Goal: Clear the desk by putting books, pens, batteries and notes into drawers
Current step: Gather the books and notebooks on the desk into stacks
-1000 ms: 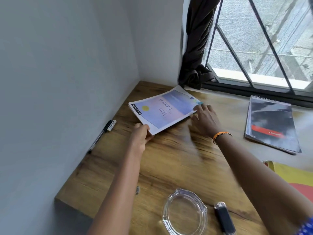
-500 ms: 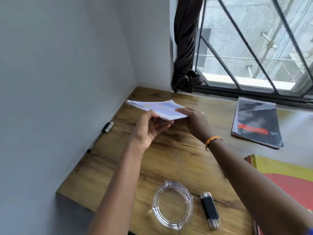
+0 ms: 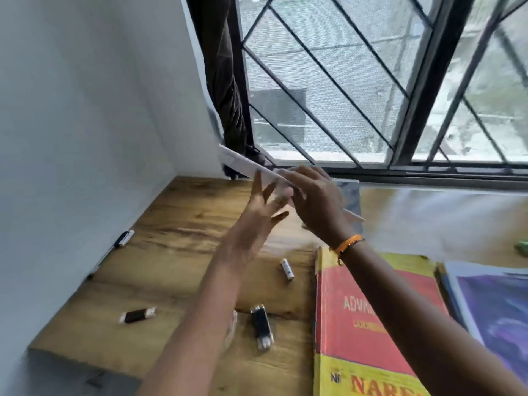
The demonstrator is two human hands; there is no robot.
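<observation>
I hold a thin white booklet (image 3: 243, 163) edge-on and tilted, lifted above the back of the wooden desk (image 3: 183, 224). My right hand (image 3: 314, 198) grips it from above near its middle. My left hand (image 3: 261, 208) is just under it with fingers spread, the fingertips at its underside. On the desk lie a pen (image 3: 121, 240) along the left wall, a small battery (image 3: 287, 269), a red and yellow book (image 3: 371, 324), and a purple-covered book (image 3: 491, 307) at the right.
A black and silver stick (image 3: 137, 315) and a black lighter-like object (image 3: 262, 327) lie near the front edge. A glass dish (image 3: 233, 324) is mostly hidden behind my left forearm. A dark curtain (image 3: 225, 81) hangs in the corner by the barred window (image 3: 371, 95).
The booklet has risen off the desk and tipped up on edge. My left hand has let go and spread its fingers; the view swung right, showing more books.
</observation>
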